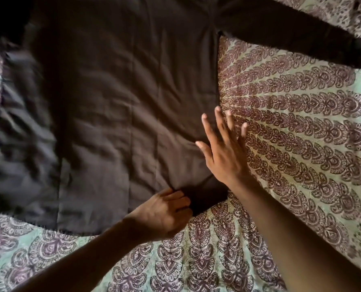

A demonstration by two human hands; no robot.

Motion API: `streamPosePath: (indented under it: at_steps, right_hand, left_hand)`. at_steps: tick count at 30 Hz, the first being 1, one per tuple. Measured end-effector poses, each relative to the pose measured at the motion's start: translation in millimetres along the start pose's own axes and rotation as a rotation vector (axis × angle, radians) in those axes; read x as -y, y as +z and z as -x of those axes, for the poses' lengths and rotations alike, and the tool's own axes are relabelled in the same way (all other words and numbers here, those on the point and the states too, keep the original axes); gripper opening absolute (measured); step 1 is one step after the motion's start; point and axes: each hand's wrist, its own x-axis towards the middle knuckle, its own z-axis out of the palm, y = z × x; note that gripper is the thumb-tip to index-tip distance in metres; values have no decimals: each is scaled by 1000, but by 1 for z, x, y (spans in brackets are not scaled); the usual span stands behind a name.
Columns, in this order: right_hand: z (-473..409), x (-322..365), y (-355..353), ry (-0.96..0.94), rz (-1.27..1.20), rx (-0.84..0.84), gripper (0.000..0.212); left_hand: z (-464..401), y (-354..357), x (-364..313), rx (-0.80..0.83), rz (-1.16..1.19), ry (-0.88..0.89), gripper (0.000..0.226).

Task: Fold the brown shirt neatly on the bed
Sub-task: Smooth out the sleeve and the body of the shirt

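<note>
Brown shirt spread flat on bed, long axis running away from me. My left hand pinches near hem; right hand, fingers straight, lies at shirt's right edge, nearer the outstretched sleeve.

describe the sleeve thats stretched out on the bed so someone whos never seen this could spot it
Start at the brown shirt spread flat over the patterned bedspread. From the shirt's upper right corner, one long sleeve runs out toward the right edge of the view. It is plain and dark, lying straight across the busy green and maroon print, far above the right hand.
</note>
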Motion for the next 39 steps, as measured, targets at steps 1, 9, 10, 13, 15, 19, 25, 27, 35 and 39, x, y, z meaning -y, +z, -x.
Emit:
streamPosePath:
  at_steps: [1,9,10,13,15,19,25,27,35,39]
  right_hand:
    - [-7,11,-3,61,-20,-67,68]
    - [-74,114,20,231,-228,-133,70]
    - [-69,117,25,273,-221,-122,68]
    - [-30,109,27,391,-216,-114,67]
    - [11,99,24,457,-183,-91,70]
    - [78,84,24,598,-122,24,80]
    - [35,105,0,535,-212,-230,78]
    - [-14,120,-4,451,-247,-265,73]
    - [6,120,22,357,-207,-80,66]
    - [110,100,20,437,-174,22,72]
  left_hand:
    - [-3,-7,3,-30,44,-33,23]
    - [-2,-58,112,-105,-313,-777,58]
    - [-2,-57,119,-30,-339,-778,66]
    - [1,-55,120,92,-380,-785,78]
    - [4,-55,110,107,-390,-776,81]
    - [18,-53,87,120,-399,-718,86]
    - [42,-42,64,163,-430,-614,91]
    - [45,-41,60,173,-439,-611,93]
    - [45,-42,58,160,-441,-628,97]
    - [46,-42,51,152,-421,-640,94]
